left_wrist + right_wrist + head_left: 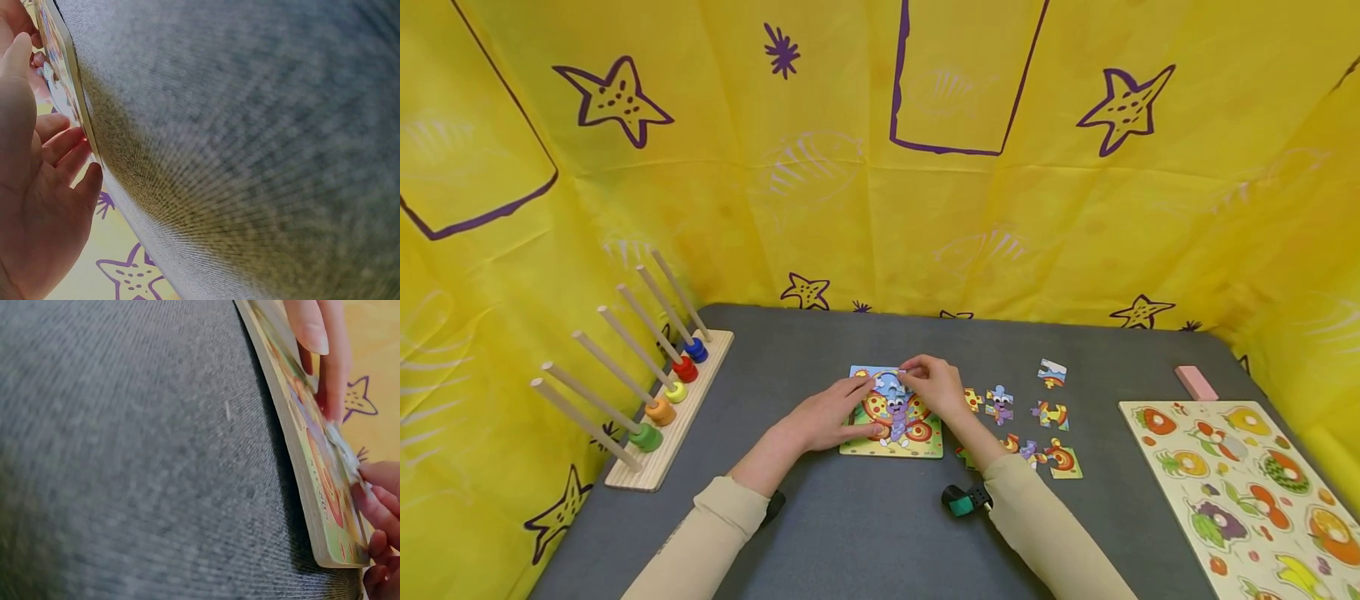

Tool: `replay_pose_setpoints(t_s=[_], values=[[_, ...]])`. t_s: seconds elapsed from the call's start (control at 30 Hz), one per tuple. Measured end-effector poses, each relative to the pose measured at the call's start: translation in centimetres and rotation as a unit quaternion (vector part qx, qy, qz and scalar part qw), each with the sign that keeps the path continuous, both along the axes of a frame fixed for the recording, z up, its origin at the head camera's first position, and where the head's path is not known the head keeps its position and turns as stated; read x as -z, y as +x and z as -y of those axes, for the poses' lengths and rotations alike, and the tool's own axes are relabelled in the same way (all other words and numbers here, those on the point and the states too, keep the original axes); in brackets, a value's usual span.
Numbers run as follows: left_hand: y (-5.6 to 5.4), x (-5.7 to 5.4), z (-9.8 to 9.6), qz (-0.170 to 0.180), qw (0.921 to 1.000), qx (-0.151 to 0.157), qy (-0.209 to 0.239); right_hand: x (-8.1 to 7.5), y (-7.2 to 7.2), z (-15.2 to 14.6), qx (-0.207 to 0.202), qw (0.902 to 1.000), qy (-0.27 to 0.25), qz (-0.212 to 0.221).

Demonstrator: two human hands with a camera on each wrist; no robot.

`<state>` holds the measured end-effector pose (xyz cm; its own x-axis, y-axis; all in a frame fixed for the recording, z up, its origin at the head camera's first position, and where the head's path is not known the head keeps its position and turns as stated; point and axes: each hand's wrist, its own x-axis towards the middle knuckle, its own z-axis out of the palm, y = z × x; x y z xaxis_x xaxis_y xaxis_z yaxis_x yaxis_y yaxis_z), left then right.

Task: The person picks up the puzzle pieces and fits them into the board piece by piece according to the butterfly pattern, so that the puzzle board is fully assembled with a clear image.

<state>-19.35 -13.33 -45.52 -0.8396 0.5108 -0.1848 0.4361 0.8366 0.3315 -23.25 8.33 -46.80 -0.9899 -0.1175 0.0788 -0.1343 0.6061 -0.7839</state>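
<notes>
On the grey table lies a square puzzle board with a butterfly picture. Near its top edge, my right hand pinches a pale blue puzzle piece at its right side; the right wrist view shows the piece tilted up off the board, with thumb and finger at its end. My left hand rests at the board's left side, thumb lying over the picture and forefinger reaching to the piece's other side. In the left wrist view its fingers lie along the board's edge, loosely extended.
Several loose puzzle pieces lie to the right of the board, some under my right forearm. A wooden peg stand with coloured rings stands left. At right are a fruit board and a pink block. Yellow cloth hangs behind.
</notes>
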Motion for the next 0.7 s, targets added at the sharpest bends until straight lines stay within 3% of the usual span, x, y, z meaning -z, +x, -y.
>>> replay_pose_setpoints(t_s=[0.23,0.7], values=[[0.05,-0.01,-0.02,-0.025,0.9995,0.020,-0.009,0.19,-0.09,0.01,-0.016,0.9987,0.039,-0.029],[0.12,-0.11,-0.63,-0.070,0.9967,0.033,-0.024,0.79,-0.53,0.15,-0.005,0.9954,0.089,-0.034]])
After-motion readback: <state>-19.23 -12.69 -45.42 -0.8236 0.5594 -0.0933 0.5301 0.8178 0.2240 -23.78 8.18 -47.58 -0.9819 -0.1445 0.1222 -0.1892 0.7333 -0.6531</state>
